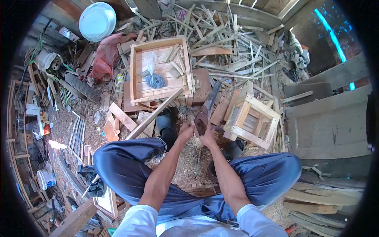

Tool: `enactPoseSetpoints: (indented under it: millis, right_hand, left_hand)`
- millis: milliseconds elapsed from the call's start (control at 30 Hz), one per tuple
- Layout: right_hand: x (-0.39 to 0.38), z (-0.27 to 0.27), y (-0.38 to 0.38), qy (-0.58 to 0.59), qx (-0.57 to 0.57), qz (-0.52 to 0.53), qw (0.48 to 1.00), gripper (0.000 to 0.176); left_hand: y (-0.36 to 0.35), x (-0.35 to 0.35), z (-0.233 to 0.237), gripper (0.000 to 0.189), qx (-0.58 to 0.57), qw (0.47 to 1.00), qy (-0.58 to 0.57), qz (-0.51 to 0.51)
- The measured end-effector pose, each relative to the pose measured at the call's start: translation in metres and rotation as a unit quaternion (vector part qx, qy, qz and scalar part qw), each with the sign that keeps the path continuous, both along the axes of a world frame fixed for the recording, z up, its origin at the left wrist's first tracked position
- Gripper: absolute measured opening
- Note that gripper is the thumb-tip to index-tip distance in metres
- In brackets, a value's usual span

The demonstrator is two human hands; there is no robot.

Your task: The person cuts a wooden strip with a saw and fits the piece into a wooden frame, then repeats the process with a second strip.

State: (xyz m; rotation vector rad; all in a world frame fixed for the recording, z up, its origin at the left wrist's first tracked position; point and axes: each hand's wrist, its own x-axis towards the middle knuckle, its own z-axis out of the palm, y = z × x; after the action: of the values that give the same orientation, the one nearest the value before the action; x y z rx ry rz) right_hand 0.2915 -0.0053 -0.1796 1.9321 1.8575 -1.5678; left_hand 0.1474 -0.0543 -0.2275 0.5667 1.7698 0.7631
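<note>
In the middle of the head view my right hand (207,135) is closed round the handle end of a handsaw (209,102), whose blade points up and away. Just left of it, my left hand (186,131) is closed on a short wooden piece (196,138) beside the saw. A long narrow board (154,114) slants up from my left knee to the near edge of a shallow wooden box (134,73). In that box lie a clear plastic bag of dark nails or screws (155,80) and several short wood strips (177,65).
Right of my hands stands a small wooden frame (252,136). Thin offcuts (237,59) are heaped behind the box. A white basin (97,21) and a red plastic bag (106,59) are at the upper left. Wooden panels (327,128) lean at the right.
</note>
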Motion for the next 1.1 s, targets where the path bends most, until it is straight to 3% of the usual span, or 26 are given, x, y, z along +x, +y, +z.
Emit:
enactPoseSetpoints:
  millis: [100, 167, 233, 267, 300, 367, 400, 433, 467, 500, 533, 567, 600, 633, 700, 767, 800, 833, 900, 967, 1033, 1100]
  right_hand:
    - [0.004, 0.012, -0.006, 0.039, 0.112, 0.070, 0.990, 0.105]
    - [0.007, 0.010, -0.006, 0.081, 0.163, 0.065, 0.981, 0.102]
    - [0.004, 0.046, -0.004, 0.041, 0.200, 0.048, 0.978, 0.094]
    - [0.002, 0.062, -0.004, 0.056, 0.212, 0.037, 0.975, 0.083]
    - [0.001, 0.067, -0.002, 0.060, 0.223, 0.043, 0.972, 0.083]
    - [0.003, 0.062, 0.004, -0.009, 0.275, 0.039, 0.960, 0.073]
    - [0.005, 0.053, 0.010, -0.060, 0.313, 0.015, 0.948, 0.064]
    - [0.010, 0.065, 0.014, -0.064, 0.311, 0.021, 0.948, 0.064]
    - [0.015, 0.086, 0.020, -0.003, 0.296, -0.034, 0.954, 0.059]
    - [0.015, 0.110, 0.032, 0.061, 0.285, -0.092, 0.952, 0.056]
    - [0.018, 0.128, 0.041, 0.108, 0.264, -0.110, 0.952, 0.055]
    - [0.021, 0.142, 0.052, 0.154, 0.244, -0.128, 0.949, 0.055]
    - [0.025, 0.151, 0.063, 0.159, 0.292, -0.105, 0.937, 0.050]
    - [0.020, 0.178, 0.061, 0.157, 0.294, -0.103, 0.937, 0.050]
    - [0.004, 0.262, 0.048, 0.296, 0.323, -0.191, 0.878, 0.034]
    - [0.002, 0.305, 0.059, 0.276, 0.308, -0.150, 0.898, 0.028]
    - [0.002, 0.315, 0.065, 0.255, 0.290, -0.110, 0.916, 0.025]
    - [0.003, 0.317, 0.070, 0.255, 0.290, -0.112, 0.916, 0.025]
    - [0.006, 0.320, 0.080, 0.278, 0.263, -0.122, 0.916, 0.028]
    - [0.010, 0.294, 0.083, 0.269, 0.270, -0.132, 0.915, 0.031]
    - [0.011, 0.284, 0.061, 0.278, 0.426, -0.121, 0.852, 0.032]
    - [0.011, 0.285, 0.041, 0.255, 0.490, -0.107, 0.827, 0.032]
  left_hand:
    - [0.017, 0.009, 0.086, 0.037, 0.022, 1.000, 0.012, 0.006]
    - [0.019, 0.006, 0.088, 0.035, 0.052, 0.998, 0.009, 0.015]
    - [0.022, 0.007, 0.119, 0.032, 0.073, 0.977, -0.178, 0.087]
    - [0.026, -0.002, 0.114, 0.028, 0.073, 0.986, -0.147, 0.017]
    - [0.030, -0.005, 0.134, 0.028, 0.085, 0.986, -0.143, 0.021]
    - [0.033, -0.007, 0.187, 0.019, 0.048, 0.968, -0.242, 0.036]
    - [0.037, -0.012, 0.193, 0.018, 0.067, 0.977, -0.200, -0.010]
    - [0.042, -0.033, 0.157, 0.020, 0.269, 0.921, 0.086, -0.270]
    - [0.041, -0.034, 0.248, 0.024, 0.084, 0.979, -0.040, -0.183]
    - [0.040, -0.043, 0.274, 0.029, 0.142, 0.962, 0.037, -0.229]
    - [0.046, -0.054, 0.281, 0.030, 0.089, 0.973, 0.007, -0.213]
    - [0.044, -0.061, 0.326, 0.031, 0.083, 0.977, -0.009, -0.198]
    - [0.039, -0.076, 0.349, 0.030, 0.121, 0.972, 0.050, -0.197]
    - [0.047, -0.096, 0.331, 0.029, 0.162, 0.952, 0.138, -0.220]
    - [0.043, -0.118, 0.352, 0.028, 0.171, 0.951, 0.140, -0.218]
    - [0.042, -0.134, 0.349, 0.029, 0.158, 0.973, 0.112, -0.124]
    - [0.045, -0.141, 0.335, 0.031, 0.134, 0.969, 0.159, -0.135]
    - [0.045, -0.140, 0.333, 0.031, 0.133, 0.969, 0.158, -0.136]
    - [0.049, -0.137, 0.327, 0.032, 0.126, 0.930, 0.285, -0.193]
    - [0.053, -0.141, 0.299, 0.031, 0.145, 0.913, 0.325, -0.198]
    - [0.053, -0.145, 0.288, 0.031, 0.160, 0.894, 0.365, -0.203]
    - [0.054, -0.147, 0.283, 0.028, 0.124, 0.930, 0.302, -0.169]
